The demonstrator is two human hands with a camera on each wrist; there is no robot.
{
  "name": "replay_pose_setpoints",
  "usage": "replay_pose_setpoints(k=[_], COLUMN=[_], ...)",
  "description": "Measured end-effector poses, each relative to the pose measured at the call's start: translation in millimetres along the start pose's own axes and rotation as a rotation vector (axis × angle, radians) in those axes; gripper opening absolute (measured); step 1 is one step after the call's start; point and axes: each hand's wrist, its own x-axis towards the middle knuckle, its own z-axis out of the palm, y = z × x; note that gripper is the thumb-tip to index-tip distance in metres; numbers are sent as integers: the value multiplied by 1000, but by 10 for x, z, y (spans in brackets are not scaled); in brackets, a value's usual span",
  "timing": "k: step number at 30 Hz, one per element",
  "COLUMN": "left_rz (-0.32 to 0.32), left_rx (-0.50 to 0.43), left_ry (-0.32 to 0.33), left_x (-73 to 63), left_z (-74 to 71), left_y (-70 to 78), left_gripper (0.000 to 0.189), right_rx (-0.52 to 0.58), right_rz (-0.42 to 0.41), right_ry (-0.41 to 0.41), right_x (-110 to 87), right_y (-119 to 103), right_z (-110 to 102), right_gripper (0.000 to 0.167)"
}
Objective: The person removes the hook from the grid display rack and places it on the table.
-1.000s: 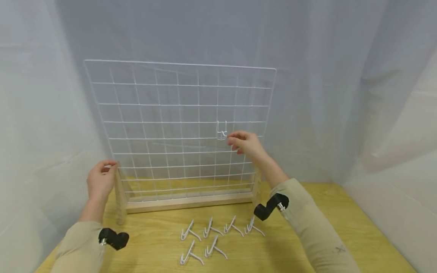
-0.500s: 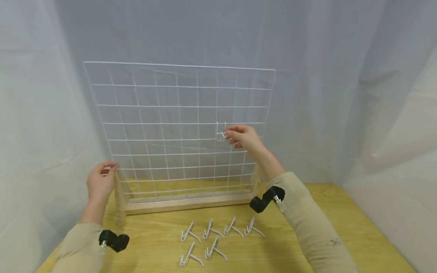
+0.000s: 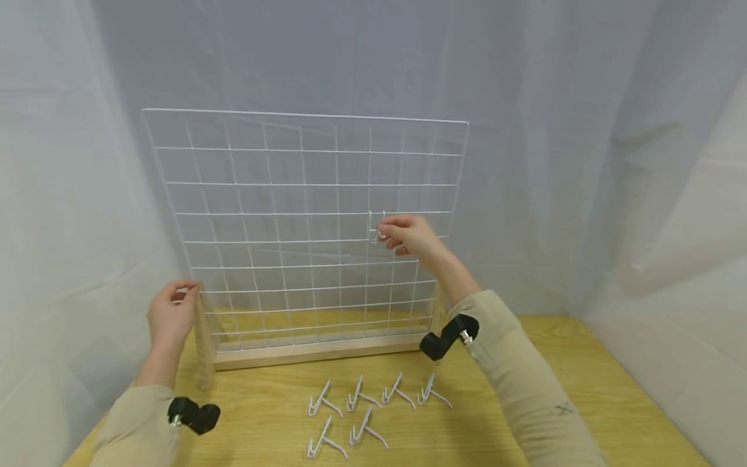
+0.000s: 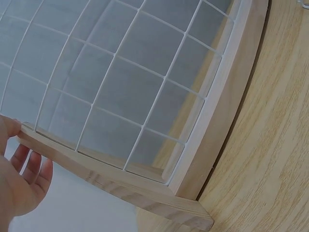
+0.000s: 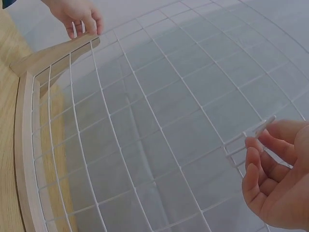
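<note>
A white wire grid panel [image 3: 306, 115] stands upright in a pale wooden base [image 3: 321, 352]. On its right half hangs a white wire hook [image 5: 265, 124], attached to the grid wires. My right hand [image 3: 411, 240] pinches the prong of this hook between thumb and index finger, and the other fingers curl below it. At the far left, my left hand [image 3: 172, 314] grips the top of the wooden upright [image 4: 116, 188], beside the edge of the grid. Part of the hook is hidden behind the right fingers.
Several loose white hooks [image 3: 363, 427] lie in two rows on the wood-grain table [image 3: 560, 363], in front of the base. A pale curtain [image 3: 525, 78] surrounds the table behind and at the sides. Black camera mounts [image 3: 449, 337] sit on both sleeves.
My right hand has moved slightly left, from beside the hook onto its prong, and now pinches it. The left hand stays at the upright.
</note>
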Motion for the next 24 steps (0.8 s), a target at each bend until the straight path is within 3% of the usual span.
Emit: replay_pose_setpoints(k=[12,24], left_rz=[2,8], left_rx=[-5,-2], left_ry=[5,-11], left_x=[2,-9], left_z=[-5,2], left_y=[15,22], left_gripper=[28,28], right_rx=[15,89], right_rz=[13,4], right_ry=[-11,43], right_x=[-4,-31], right_y=[-39,-58], right_z=[48,39], right_gripper=[27,27])
